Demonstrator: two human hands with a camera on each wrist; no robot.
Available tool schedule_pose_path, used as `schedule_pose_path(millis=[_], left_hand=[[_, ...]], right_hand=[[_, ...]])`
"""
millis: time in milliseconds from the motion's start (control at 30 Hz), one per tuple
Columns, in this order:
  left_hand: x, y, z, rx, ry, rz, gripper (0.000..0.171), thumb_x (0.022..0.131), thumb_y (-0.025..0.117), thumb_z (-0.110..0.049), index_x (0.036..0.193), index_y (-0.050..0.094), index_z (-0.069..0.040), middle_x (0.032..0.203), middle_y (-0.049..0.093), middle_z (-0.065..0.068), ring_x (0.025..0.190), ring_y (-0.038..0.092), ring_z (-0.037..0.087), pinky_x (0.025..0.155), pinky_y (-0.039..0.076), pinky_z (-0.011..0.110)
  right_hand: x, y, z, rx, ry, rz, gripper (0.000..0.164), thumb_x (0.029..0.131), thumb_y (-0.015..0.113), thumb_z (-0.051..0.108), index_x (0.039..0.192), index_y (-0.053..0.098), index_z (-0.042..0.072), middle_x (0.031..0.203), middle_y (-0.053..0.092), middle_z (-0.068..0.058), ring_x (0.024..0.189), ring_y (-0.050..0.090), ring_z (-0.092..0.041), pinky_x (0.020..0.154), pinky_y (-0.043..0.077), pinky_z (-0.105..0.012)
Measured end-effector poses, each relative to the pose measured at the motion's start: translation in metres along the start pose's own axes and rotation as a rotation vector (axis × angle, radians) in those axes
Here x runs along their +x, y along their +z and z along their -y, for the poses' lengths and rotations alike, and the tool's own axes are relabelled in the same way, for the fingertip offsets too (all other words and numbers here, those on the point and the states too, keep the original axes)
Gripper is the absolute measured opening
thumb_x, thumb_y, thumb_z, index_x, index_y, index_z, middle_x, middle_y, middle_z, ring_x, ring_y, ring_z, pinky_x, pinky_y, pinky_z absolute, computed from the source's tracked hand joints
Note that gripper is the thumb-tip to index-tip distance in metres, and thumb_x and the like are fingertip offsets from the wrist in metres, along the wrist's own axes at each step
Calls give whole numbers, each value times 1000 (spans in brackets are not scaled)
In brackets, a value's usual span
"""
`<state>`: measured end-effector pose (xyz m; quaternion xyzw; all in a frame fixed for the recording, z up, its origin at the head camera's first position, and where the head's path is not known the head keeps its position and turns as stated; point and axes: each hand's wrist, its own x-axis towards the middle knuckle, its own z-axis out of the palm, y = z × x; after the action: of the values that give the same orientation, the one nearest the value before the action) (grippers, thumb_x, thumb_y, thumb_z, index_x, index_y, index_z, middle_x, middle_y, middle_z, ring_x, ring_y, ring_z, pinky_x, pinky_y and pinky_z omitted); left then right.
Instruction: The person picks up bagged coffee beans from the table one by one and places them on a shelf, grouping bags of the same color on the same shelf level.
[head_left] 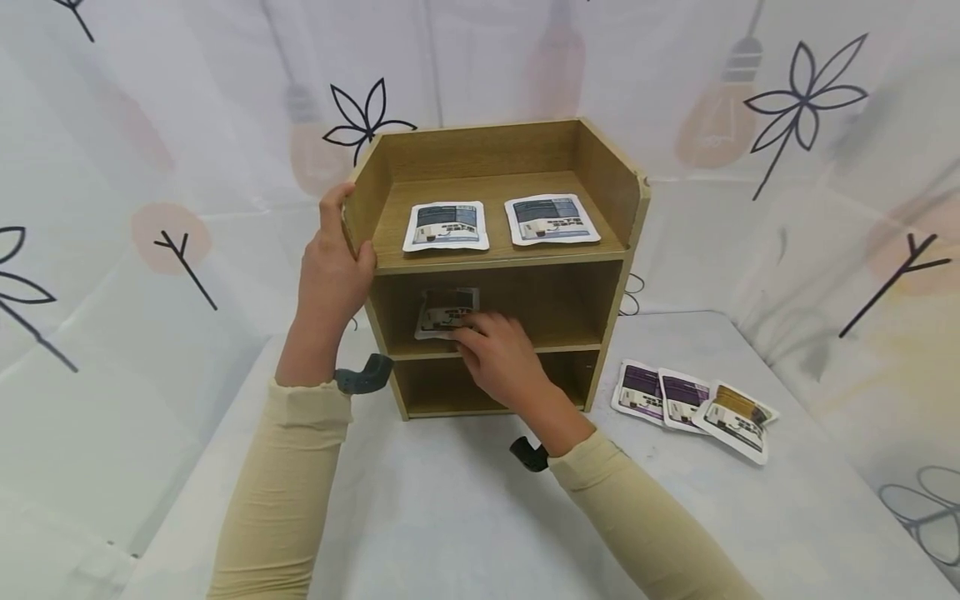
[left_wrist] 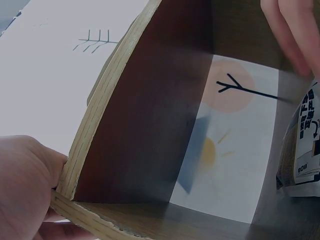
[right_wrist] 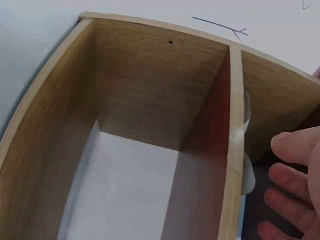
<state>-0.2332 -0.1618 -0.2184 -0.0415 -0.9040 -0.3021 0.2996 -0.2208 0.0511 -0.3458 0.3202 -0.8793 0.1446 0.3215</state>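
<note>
A small wooden shelf unit [head_left: 501, 266] stands on the table, with a tray-like top and two compartments below. My left hand [head_left: 327, 275] grips its left side panel near the top, thumb at the front edge. In the middle compartment, toward the left, lies a dark-printed packet [head_left: 437, 312]. The fingers of my right hand [head_left: 504, 360] are loosely bent at the packet's lower right corner. Whether they touch it is hard to tell; in the right wrist view the right hand [right_wrist: 300, 175] shows spread fingers holding nothing. Two blue-printed packets [head_left: 446, 227] lie side by side on top.
Right of the shelf unit, two purple packets [head_left: 640, 390] and a gold-brown packet [head_left: 738, 421] overlap on the white table cover [head_left: 442, 508]. A patterned curtain [head_left: 480, 58] hangs behind and at both sides. The bottom compartment [head_left: 442, 387] faces forward.
</note>
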Motion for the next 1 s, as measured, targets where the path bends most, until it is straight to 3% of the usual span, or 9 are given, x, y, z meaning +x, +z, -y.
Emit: schedule_pose_path(millis=[567,1000], left_hand=[[0,0,1,8,-12,7,64,95,49,-14,147,17,-34,130,55,25,108,61,42,88,52,55],[0,0,1,4,5,0,64,95,49,-13,147,18,-33,128,56,26,107,61,42,88,52,56]], right_hand=[[-20,-22,-3,118,-60,-115,18,88,70,13,105,74,15,108,68,-4,106,63,-23,92,50,-44],[-39,-37,-6,141,-35,-131,21,84,73,13,106,73,14,110,68,-7,108,61,-24,95,49,-44]])
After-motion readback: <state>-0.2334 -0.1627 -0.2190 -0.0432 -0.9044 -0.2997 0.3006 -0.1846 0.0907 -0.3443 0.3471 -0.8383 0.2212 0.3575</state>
